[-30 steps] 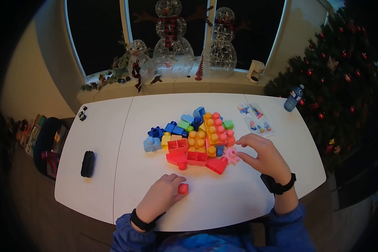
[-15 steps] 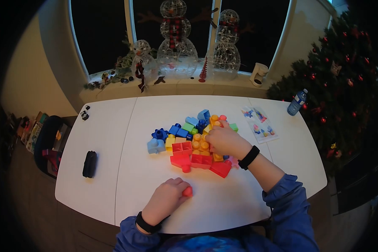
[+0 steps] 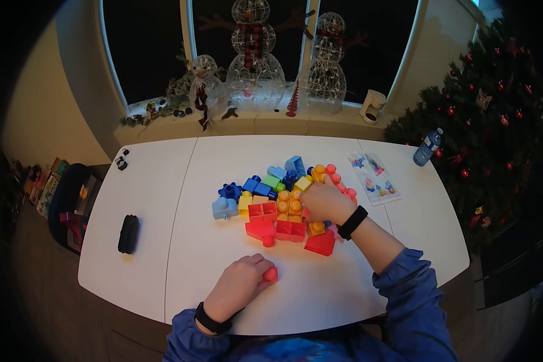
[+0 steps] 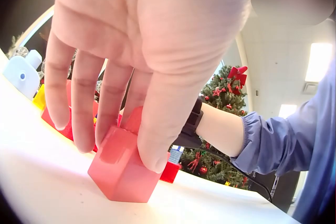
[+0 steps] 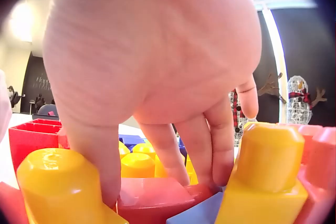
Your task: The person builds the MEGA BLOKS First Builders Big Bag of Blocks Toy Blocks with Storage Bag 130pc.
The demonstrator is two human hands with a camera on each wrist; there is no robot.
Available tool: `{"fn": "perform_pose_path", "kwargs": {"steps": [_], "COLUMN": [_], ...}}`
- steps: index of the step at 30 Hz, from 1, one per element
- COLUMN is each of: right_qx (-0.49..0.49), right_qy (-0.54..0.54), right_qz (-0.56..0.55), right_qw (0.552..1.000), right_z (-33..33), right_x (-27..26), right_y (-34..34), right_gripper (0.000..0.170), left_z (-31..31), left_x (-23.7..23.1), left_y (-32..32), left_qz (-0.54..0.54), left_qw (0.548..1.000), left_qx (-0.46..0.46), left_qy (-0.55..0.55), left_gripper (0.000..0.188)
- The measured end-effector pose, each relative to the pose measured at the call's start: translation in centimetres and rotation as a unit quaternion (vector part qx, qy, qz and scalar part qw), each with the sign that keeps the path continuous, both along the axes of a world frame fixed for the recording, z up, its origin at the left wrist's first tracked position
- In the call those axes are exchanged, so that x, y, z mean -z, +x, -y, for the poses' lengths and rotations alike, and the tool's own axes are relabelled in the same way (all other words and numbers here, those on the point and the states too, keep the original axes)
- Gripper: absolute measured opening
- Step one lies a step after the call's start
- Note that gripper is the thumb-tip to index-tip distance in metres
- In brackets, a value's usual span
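Near the table's front, my left hand point(image 3: 236, 288) holds a small coral-red toy block point(image 3: 271, 274) between thumb and fingers. The left wrist view shows that block point(image 4: 121, 169) standing on the white tabletop, its angled side facing the camera. My right hand point(image 3: 327, 202) reaches down into the pile of building blocks, covering part of it in the head view. From the right wrist, its thumb and fingertips grip either side of a red block point(image 5: 152, 198), low among yellow studded blocks point(image 5: 270, 166) and a grey-blue piece point(image 5: 197, 211).
Red blocks point(image 3: 290, 231) edge the pile's front; a light blue block point(image 3: 225, 208) and dark blue gear piece point(image 3: 230, 191) lie left. A picture sheet point(image 3: 374, 178) and water bottle point(image 3: 428, 146) are at the right rear. A black case point(image 3: 128, 234) lies left.
My right hand has moved from beside the pink gear piece leftward into the pile. The orange and pink blocks beside it have shifted right. My left hand keeps its hold on the coral-red block.
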State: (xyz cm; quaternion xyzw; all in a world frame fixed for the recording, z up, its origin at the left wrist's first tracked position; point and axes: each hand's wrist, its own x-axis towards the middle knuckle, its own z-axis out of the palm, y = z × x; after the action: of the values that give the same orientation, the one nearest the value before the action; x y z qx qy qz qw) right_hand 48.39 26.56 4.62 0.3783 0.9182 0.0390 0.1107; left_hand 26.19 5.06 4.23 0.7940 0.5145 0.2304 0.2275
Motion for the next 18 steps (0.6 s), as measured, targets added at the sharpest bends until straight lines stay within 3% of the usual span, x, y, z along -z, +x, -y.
{"fn": "perform_pose_path", "kwargs": {"steps": [2, 5, 9, 12, 13, 16, 18], "right_qx": [0.007, 0.013, 0.03, -0.005, -0.031, 0.038, -0.001], "right_qy": [-0.012, 0.001, -0.05, -0.101, -0.091, -0.237, -0.242], "right_qz": [0.005, -0.078, -0.279, -0.348, -0.351, -0.289, -0.311], "right_qw": [1.0, 0.997, 0.958, 0.932, 0.931, 0.927, 0.919], "right_z": [0.1, 1.2, 4.8, 8.8, 9.8, 13.2, 14.4], "right_x": [-0.5, -2.0, -5.4, -6.8, -6.1, -6.4, -4.7], "right_y": [-0.1, 0.6, 2.2, 2.8, 3.1, 2.7, 2.6], "right_gripper": [0.035, 0.039, 0.056, 0.059, 0.063, 0.061, 0.056], "left_z": [0.0, -0.1, 0.0, -0.2, -0.2, -0.2, -0.1], "left_x": [0.0, 0.0, 0.4, 0.6, 0.6, 0.6, 0.6], "left_y": [0.0, 0.0, -0.1, -0.2, -0.2, -0.2, -0.2], "left_qz": [0.001, 0.008, 0.013, 0.013, 0.012, 0.012, 0.013], "left_qw": [1.0, 1.0, 1.0, 1.0, 1.0, 1.0, 1.0], "left_qx": [0.002, 0.002, 0.002, 0.005, 0.007, 0.006, 0.004], "left_qy": [0.001, -0.002, 0.003, 0.003, -0.001, -0.003, -0.003], "left_gripper": [0.023, 0.024, 0.024, 0.024, 0.024, 0.025, 0.025]}}
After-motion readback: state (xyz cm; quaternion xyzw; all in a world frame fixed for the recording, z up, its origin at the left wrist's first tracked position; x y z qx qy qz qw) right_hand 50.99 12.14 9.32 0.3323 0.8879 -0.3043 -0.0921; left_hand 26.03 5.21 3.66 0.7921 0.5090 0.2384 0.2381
